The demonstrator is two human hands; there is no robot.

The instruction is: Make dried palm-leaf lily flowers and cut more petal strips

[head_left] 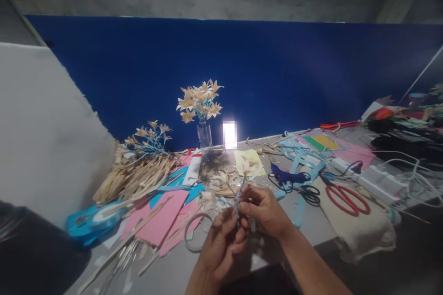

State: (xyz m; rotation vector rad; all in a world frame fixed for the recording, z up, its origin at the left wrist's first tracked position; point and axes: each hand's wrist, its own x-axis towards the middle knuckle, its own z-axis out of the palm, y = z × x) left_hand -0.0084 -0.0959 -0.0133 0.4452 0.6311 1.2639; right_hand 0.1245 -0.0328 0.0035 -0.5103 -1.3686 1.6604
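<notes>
Blue wrapping covers the flower stem (238, 197) that we pinch between the fingertips of both hands, left (224, 237) and right (263, 207), over the tabletop (314, 229). Beyond them we see a clear vase (204, 137) of pale flowers (200, 99); to our right lie a glue gun (287, 175) and red-handled scissors (331, 193).

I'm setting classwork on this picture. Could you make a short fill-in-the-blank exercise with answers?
1. The stem that the left hand and right hand hold is coloured ____.
2. In the picture, the vase stands to the ____ of the glue gun.
3. The scissors on the cloth have handles coloured ____.

Answers: light blue; left; red.
</notes>
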